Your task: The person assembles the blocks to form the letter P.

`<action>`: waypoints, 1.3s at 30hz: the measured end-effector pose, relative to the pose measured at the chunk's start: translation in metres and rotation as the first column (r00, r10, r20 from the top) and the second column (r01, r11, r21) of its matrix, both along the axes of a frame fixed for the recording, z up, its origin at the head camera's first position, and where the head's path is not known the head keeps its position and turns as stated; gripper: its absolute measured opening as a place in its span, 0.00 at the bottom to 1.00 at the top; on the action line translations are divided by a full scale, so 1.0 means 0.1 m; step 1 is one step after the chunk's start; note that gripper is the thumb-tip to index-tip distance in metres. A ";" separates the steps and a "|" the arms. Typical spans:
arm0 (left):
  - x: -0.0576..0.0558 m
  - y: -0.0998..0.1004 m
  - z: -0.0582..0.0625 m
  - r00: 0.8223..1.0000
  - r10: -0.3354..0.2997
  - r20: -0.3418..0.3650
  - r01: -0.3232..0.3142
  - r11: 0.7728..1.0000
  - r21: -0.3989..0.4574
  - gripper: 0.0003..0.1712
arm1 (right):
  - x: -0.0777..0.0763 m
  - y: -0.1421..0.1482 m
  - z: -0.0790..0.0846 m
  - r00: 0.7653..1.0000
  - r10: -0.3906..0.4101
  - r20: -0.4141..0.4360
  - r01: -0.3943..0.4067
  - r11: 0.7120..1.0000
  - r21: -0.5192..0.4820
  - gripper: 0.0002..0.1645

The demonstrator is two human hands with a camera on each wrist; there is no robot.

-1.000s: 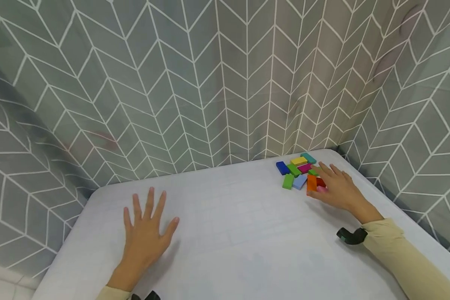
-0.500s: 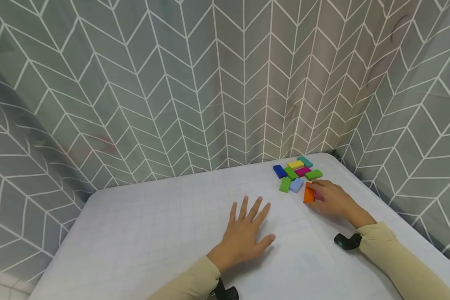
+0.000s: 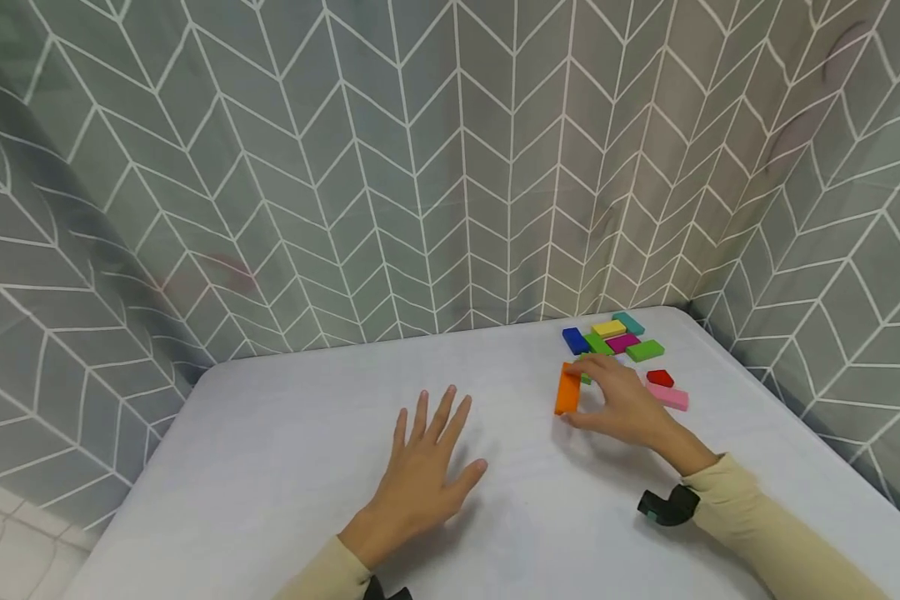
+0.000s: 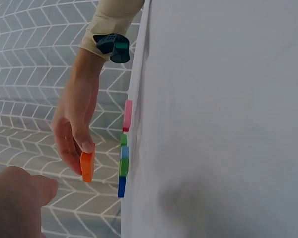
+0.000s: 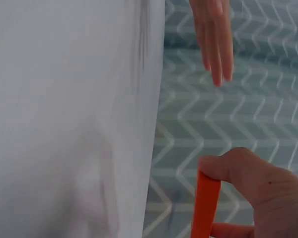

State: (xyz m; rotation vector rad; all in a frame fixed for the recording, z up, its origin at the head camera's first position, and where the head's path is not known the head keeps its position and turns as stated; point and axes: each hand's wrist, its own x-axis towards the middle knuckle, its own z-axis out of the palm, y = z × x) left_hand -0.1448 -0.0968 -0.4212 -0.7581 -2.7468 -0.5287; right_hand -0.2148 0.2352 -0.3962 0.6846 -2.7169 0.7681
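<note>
My right hand [image 3: 622, 404] pinches an orange rectangular block [image 3: 567, 389] between thumb and fingertips. In the left wrist view the orange block [image 4: 88, 166] is off the tabletop. Around that hand lie a red block [image 3: 660, 378] and a pink block [image 3: 667, 396] to its right, with a green block [image 3: 646, 350] behind. The hand covers some blocks in the head view; a light blue one [image 4: 124, 151] shows in the left wrist view. My left hand [image 3: 423, 475] is left of the orange block, fingers straight and spread, holding nothing above the table.
At the far right corner of the white-covered table [image 3: 307, 408] sit a dark blue block [image 3: 576, 340], a yellow block [image 3: 609, 328], a teal block [image 3: 628, 323] and a magenta block [image 3: 622, 342]. A grey patterned curtain [image 3: 457, 167] hangs along the back and sides.
My right hand has taken hold of the orange block and drawn it left, off the pile, uncovering the red and pink blocks. My left hand moved right, then back left a little.
</note>
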 end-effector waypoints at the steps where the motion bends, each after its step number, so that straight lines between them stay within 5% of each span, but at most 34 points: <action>1: 0.03 -0.07 0.00 1.000 0.007 -0.013 -0.007 1.000 0.006 0.46 | 0.03 -0.10 0.01 1.000 0.021 -0.013 -0.021 1.000 -0.011 0.39; 10: 0.36 -0.60 0.02 0.997 0.077 -0.026 -0.075 0.995 0.061 0.51 | 0.36 -1.05 -0.06 0.967 0.252 -0.042 -0.252 0.968 0.001 0.39; 17: 0.52 -0.68 -0.06 0.993 0.074 -0.094 -0.068 0.995 0.071 0.51 | 0.57 -1.49 -0.18 0.923 0.380 -0.060 -0.375 0.923 0.080 0.39; 25: 0.58 -0.67 -0.20 0.981 0.031 -0.193 -0.017 0.997 0.078 0.44 | 0.66 -1.60 -0.33 0.903 0.430 -0.031 -0.422 0.897 0.130 0.39; 33: 0.58 -0.67 -0.29 0.980 -0.043 -0.192 0.056 0.996 0.063 0.39 | 0.70 -1.59 -0.38 0.886 0.464 0.011 -0.461 0.874 0.152 0.41; 39: 0.56 -0.63 -0.42 0.973 -0.125 -0.192 0.136 0.990 0.045 0.35 | 0.61 -1.38 -0.24 0.910 0.412 0.030 -0.412 0.901 0.137 0.43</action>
